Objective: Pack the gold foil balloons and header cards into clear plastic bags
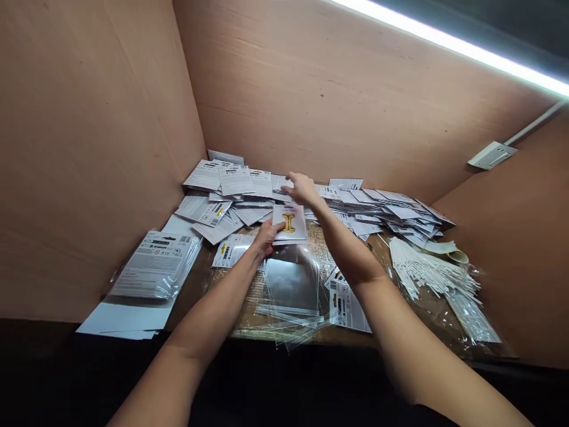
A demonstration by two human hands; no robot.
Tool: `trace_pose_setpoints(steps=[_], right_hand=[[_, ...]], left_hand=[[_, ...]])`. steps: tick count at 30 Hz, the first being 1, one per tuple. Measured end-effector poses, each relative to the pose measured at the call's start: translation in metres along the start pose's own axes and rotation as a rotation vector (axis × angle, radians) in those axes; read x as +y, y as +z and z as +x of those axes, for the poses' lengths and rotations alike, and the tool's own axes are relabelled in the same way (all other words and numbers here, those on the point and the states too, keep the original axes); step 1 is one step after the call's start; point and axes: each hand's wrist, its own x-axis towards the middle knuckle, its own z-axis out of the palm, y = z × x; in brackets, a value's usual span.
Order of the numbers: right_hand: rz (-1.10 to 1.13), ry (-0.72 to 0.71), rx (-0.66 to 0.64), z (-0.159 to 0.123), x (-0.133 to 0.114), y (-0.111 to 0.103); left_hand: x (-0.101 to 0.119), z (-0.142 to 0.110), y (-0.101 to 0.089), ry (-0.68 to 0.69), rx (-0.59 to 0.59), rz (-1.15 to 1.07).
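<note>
The left hand (267,234) holds a small stack of cards (291,222) above the middle of the surface (191,293), its grip closed on the near left edge with the thumb laid over the top face, probably to keep the layers together while leaving most of the print uncovered. The right hand (301,188) is just beyond, over the pile of cards (235,181) along the back wall; its grip is loose, fingers parted, nothing visibly held, and whether the fingertips touch a card I cannot tell. Clear sleeves (291,284) lie nearest the body, likely put there for easy reach, while the white sticks (427,270) and the wrapped stack (153,267) sit out at the sides, seemingly to keep the centre workable. The held stack faces up toward the person, and the long axis of its gold letter I runs away from the body toward the back wall; the card's outline looks nearly square from here, so its own long axis is uncertain.
</note>
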Motion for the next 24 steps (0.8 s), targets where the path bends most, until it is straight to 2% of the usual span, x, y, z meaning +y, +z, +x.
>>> trace_pose_setpoints(steps=[1, 3, 5, 6, 8, 9, 11, 13, 15, 17, 19, 21, 22, 23, 24], right_hand=[[-0.123, -0.101, 0.01, 0.007, -0.02, 0.016], [-0.304, -0.318, -0.059, 0.024, -0.056, 0.045], [-0.434, -0.458, -0.178, 0.039, -0.08, 0.063], [-0.484, -0.488, -0.235, 0.046, -0.085, 0.066], [-0.548, -0.484, -0.309, 0.056, -0.085, 0.06], [-0.563, -0.457, -0.306, 0.059, -0.08, 0.051], [-0.554, -0.371, -0.24, 0.061, -0.063, 0.027], [-0.502, -0.273, -0.185, 0.054, -0.041, -0.002], [-0.387, -0.191, -0.098, 0.036, -0.019, -0.027], [-0.163, -0.087, 0.147, 0.004, -0.002, -0.043], [0.167, 0.05, 0.473, -0.039, 0.005, -0.043], [0.528, 0.216, 0.699, -0.09, 0.001, -0.027], [0.692, 0.3, 0.729, -0.117, -0.004, -0.014], [0.826, 0.385, 0.704, -0.144, -0.01, -0.001], [0.929, 0.441, 0.599, -0.168, -0.016, 0.011]], left_hand=[[-0.002, -0.001, 0.0, 0.012, -0.018, 0.015], [-0.005, -0.004, 0.001, 0.05, -0.1, 0.009], [-0.007, -0.006, 0.002, 0.092, -0.152, 0.005], [-0.007, -0.006, 0.002, 0.107, -0.139, 0.007], [-0.008, -0.003, 0.002, 0.129, -0.044, 0.009], [-0.008, -0.001, 0.002, 0.145, 0.013, 0.005], [-0.008, 0.003, 0.003, 0.148, 0.075, 0.017], [-0.007, 0.006, 0.003, 0.12, 0.063, 0.046], [-0.005, 0.004, 0.005, 0.085, 0.014, 0.054], [-0.005, 0.0, 0.01, 0.066, -0.073, 0.027], [-0.007, -0.008, 0.018, 0.059, -0.19, -0.016], [-0.012, -0.017, 0.029, 0.078, -0.279, -0.075], [-0.015, -0.022, 0.034, 0.104, -0.29, -0.115], [-0.018, -0.026, 0.038, 0.136, -0.271, -0.159], [-0.02, -0.03, 0.042, 0.17, -0.227, -0.201]])
